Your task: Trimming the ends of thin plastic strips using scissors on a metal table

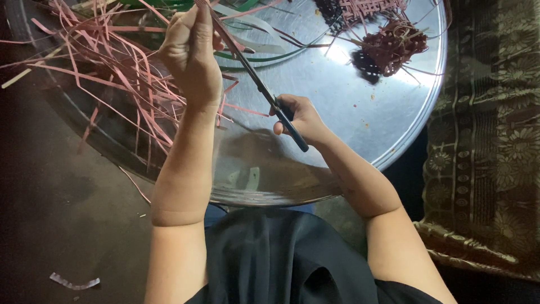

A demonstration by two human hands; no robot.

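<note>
- Scissors (264, 90) are lying diagonally across the middle of the view, over a big round metal tray (394, 112), blades pointing up-left, dark handles down-right.
- Right hand (298, 118) is gripping the scissors' handles, fingers closed through them.
- Left hand (191, 53) is pinching shut on a thin pink strip (219, 25) held up against the blades; whether the blades are cutting into it is hard to tell.
- Loose pink strips (112, 73) are piling on the tray's left side and spilling over its rim, partly behind the left forearm.
- Green strips (253, 56) and pale strips (253, 22) are lying near the tray's top, beyond the scissors.
- Small dark-red woven piece (394, 45) is sitting upper right on the tray, with another woven bit (365, 8) at the top edge, well apart from both hands.
- Tray is resting over the person's lap, dark cloth below.
- Dim floor (56, 225) on the left is carrying a pale scrap (73, 281); a patterned mat (489, 141) is lying on the right.
</note>
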